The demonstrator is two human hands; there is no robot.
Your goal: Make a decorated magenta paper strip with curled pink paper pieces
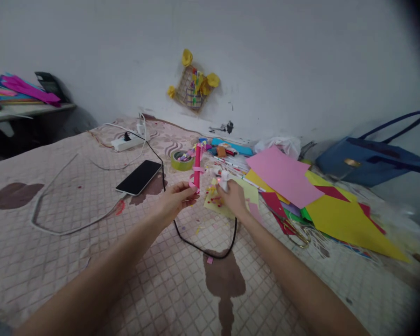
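Observation:
My left hand (177,199) is closed on the lower end of a red paper tube (197,163), which stands upright with a light pink strip curling around it. In my right hand (234,198) is a white glue gun (222,175) with a small red light; its nozzle points left toward the tube, apart from it. From the gun a black cord (203,251) loops across the cloth. Below the gun lies a pale yellow sheet (250,189) bearing small red and yellow bits. Behind the tube sits a roll of yellow-green tape (182,161) with paper scraps inside.
A phone (140,177) with a white cable and a power strip (129,141) lie left. Coloured sheets (283,175), scissors (299,233) and a blue bag (367,158) are at right. A woven decoration with yellow flowers (192,88) hangs on the wall.

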